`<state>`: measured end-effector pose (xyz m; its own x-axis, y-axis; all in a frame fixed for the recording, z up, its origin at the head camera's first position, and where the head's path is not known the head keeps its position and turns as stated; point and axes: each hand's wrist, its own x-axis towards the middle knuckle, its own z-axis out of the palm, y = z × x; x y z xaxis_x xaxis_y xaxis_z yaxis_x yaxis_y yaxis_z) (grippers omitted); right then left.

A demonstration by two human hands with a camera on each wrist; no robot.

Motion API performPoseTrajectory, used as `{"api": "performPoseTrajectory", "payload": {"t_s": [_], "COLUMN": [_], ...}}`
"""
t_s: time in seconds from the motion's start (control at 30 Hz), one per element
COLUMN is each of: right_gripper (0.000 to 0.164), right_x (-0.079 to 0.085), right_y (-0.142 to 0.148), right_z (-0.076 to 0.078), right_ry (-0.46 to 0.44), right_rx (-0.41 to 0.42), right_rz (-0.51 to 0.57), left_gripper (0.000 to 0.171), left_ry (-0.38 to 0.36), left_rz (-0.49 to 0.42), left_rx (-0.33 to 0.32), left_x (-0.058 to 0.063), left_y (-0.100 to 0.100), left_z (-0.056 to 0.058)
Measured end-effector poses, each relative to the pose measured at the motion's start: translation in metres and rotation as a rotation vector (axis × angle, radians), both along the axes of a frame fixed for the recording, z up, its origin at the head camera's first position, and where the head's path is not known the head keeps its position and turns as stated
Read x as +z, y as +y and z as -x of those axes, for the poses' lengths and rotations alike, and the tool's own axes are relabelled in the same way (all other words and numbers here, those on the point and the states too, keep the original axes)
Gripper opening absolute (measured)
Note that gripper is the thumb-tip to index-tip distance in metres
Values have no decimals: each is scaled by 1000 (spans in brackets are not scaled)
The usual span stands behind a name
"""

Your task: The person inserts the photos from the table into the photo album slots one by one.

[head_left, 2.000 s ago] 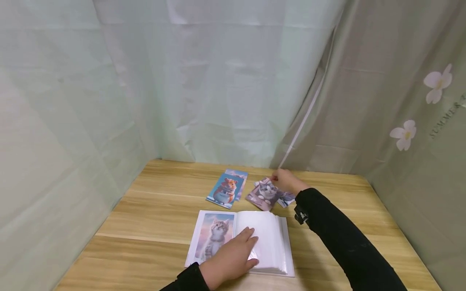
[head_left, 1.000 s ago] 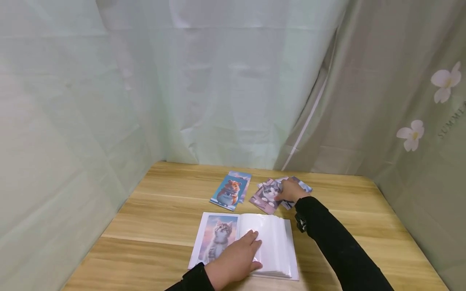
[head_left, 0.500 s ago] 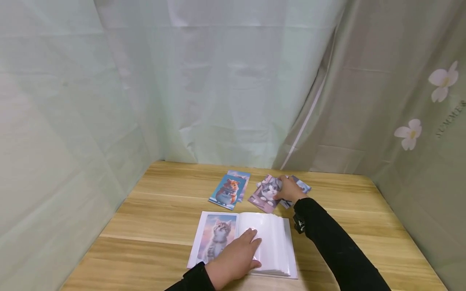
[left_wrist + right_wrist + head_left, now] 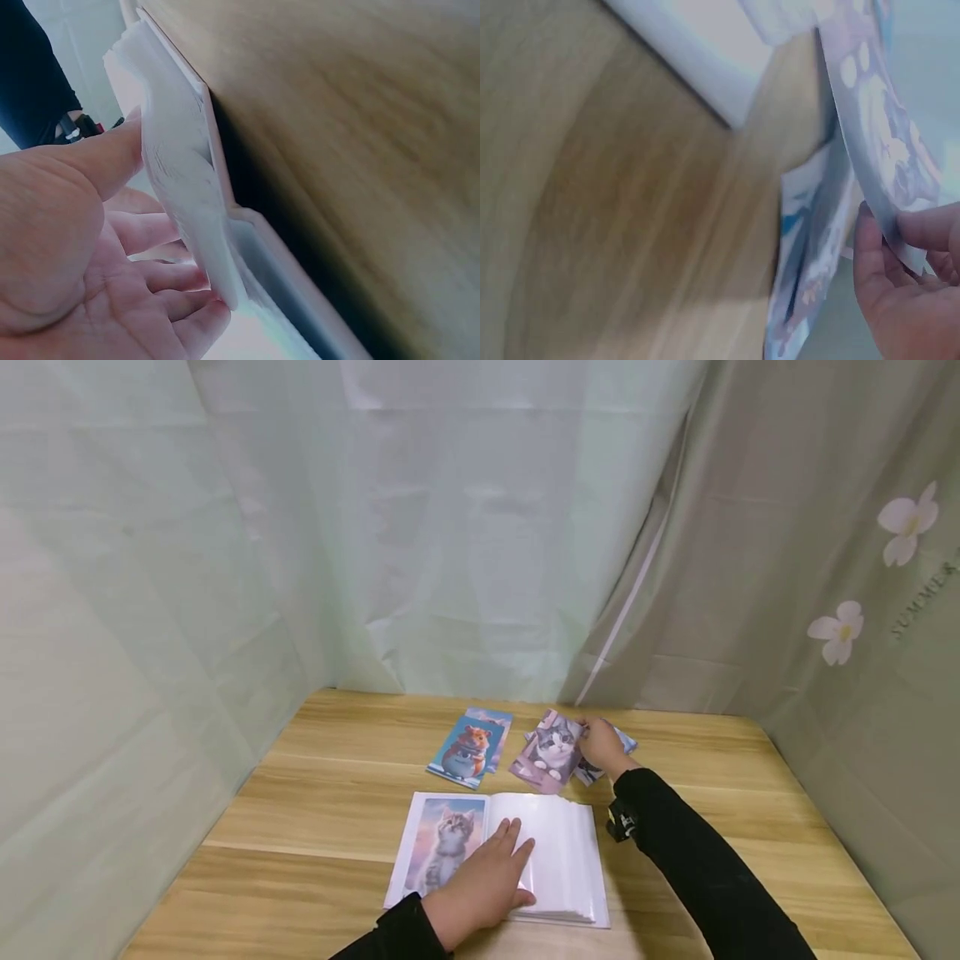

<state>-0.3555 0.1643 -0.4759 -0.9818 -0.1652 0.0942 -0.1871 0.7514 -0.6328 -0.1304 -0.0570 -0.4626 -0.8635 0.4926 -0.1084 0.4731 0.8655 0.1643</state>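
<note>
An open photo album (image 4: 558,852) lies on the wooden table, a kitten picture (image 4: 448,843) in its left page. My left hand (image 4: 487,877) rests flat on the right-hand clear sleeves, fingers spread; the left wrist view shows its fingers against the edge of the page stack (image 4: 176,150). With thumb and fingers my right hand (image 4: 602,747) pinches the edge of a grey-and-white cat photo card (image 4: 553,750). In the right wrist view that cat card (image 4: 881,127) is lifted at the pinched edge, above other cards (image 4: 810,247).
Left of the cat card lie a hamster card (image 4: 467,752) and a pinkish-blue card (image 4: 501,720) partly under it. More cards (image 4: 624,740) show beneath and beyond my right hand. Pale curtains (image 4: 480,527) close off the table's back and sides.
My right hand first moved right over the pile, uncovering cards beyond it. It then took the cat card's edge and raised it slightly. The left hand has stayed on the album.
</note>
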Motion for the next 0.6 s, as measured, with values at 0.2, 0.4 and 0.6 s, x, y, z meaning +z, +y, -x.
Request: {"api": "performPoseTrajectory", "payload": {"t_s": [0.2,0.4,0.6], "right_gripper": [24,27,27], "right_x": [18,30,31], "right_y": [6,3,-9], "right_z": [-3,-4,-9], "right_ry": [-8,-105,-159], "right_rx": [-15,-93,-107], "right_rz": [242,531,603], "left_gripper": [73,72,71], "left_ry": [-5,36,63], "left_rz": [-31,-38,-29], "left_rx": [14,18,7], "left_x": [-1,-3,-4], "left_y": [-2,-2,-3], "left_z": [0,0,-2]}}
